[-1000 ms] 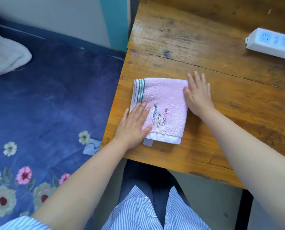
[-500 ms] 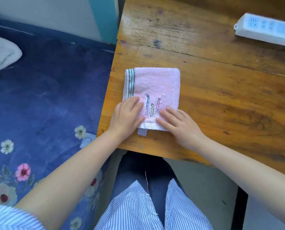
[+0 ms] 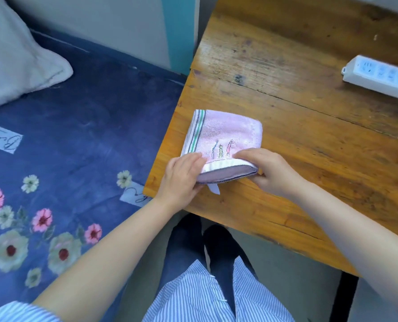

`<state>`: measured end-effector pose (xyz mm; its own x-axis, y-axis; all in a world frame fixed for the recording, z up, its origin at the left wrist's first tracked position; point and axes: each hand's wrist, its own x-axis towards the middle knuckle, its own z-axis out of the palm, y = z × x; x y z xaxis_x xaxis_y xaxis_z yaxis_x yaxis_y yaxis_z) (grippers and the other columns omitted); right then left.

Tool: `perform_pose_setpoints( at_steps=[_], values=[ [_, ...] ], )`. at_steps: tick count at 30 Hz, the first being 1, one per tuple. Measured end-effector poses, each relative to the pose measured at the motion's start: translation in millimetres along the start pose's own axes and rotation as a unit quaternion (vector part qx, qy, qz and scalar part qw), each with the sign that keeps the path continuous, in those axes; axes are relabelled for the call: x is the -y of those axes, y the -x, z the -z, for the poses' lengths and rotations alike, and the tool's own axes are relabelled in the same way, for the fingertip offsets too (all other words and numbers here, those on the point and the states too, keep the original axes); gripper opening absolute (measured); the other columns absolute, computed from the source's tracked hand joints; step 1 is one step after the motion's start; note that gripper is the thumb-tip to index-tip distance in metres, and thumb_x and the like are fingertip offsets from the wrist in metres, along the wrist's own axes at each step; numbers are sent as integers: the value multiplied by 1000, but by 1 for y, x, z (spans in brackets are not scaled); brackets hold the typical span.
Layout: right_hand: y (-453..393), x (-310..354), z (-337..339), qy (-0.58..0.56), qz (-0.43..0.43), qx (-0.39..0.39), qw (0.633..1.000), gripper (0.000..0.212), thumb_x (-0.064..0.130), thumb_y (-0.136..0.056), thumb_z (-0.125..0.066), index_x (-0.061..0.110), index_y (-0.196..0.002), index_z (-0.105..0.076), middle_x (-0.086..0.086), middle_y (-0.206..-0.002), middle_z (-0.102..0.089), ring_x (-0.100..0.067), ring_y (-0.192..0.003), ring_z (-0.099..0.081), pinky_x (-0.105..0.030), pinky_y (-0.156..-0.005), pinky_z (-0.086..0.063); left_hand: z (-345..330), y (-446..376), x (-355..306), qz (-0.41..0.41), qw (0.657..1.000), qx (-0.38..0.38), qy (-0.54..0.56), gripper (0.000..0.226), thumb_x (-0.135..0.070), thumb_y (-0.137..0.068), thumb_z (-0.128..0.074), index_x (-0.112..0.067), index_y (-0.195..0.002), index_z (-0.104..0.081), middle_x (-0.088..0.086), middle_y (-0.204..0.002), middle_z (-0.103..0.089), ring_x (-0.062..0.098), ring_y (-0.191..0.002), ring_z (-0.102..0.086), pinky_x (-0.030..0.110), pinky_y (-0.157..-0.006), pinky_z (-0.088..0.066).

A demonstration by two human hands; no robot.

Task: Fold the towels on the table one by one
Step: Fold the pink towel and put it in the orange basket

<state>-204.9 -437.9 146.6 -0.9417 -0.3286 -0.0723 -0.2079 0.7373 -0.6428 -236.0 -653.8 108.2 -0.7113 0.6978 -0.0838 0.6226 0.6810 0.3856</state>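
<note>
A small pink towel [image 3: 228,133], folded, with green-grey stripes along its left edge and small embroidered figures, lies at the near left corner of the wooden table [image 3: 309,126]. Its near edge is lifted off the wood, showing the layered white hem and a white tag hanging below. My left hand [image 3: 181,177] pinches the near left corner of the towel, thumb on top. My right hand [image 3: 270,170] grips the near right corner, fingers curled over the hem.
A white power strip [image 3: 379,76] lies at the table's far right. Left of the table is a bed with a dark blue floral sheet [image 3: 77,147] and a grey pillow [image 3: 14,61]. My legs and striped shirt are below the table edge.
My right hand came from the towel's right edge to its near edge. Both hands, flat on the towel before, now pinch the near corners and have lifted that edge.
</note>
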Motion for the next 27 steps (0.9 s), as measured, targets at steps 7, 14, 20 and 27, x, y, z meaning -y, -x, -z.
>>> perform_pose_setpoints(
  at_steps=[7, 14, 20, 27],
  values=[
    [-16, 30, 36, -168, -78, 94, 978, 39, -15, -78, -49, 17, -99, -61, 9, -89, -59, -11, -84, -54, -10, -69, -39, 50, 33, -14, 76, 995, -60, 15, 56, 18, -44, -73, 2, -97, -63, 19, -85, -69, 34, -73, -67, 35, -60, -52],
    [-53, 90, 20, -214, -68, 173, 959, 48, -12, -80, -46, 20, -116, -47, -3, -106, -53, 5, -73, -54, -10, -62, -43, 103, 113, -9, 273, 938, -156, 147, 26, -5, -84, -59, -7, -110, -59, 6, -106, -62, 24, -98, -55, 27, -78, -37],
    [-68, 183, -48, -161, 24, 236, 958, 83, -7, -74, -63, 14, -142, -19, 8, -120, -38, -5, -98, -45, 2, -67, -40, 137, 206, -1, 380, 872, -251, 177, 23, 2, -79, -63, 3, -103, -61, 15, -102, -64, 23, -92, -55, 16, -75, -32],
    [-88, 324, -129, -145, 115, 207, 961, 75, 1, -73, -70, 15, -137, -32, 5, -109, -46, -12, -95, -47, -8, -69, -32, 170, 357, 28, 501, 753, -373, 206, 29, 5, -75, -65, -2, -103, -62, 6, -95, -61, 16, -83, -52, 13, -62, -32]
  ],
)
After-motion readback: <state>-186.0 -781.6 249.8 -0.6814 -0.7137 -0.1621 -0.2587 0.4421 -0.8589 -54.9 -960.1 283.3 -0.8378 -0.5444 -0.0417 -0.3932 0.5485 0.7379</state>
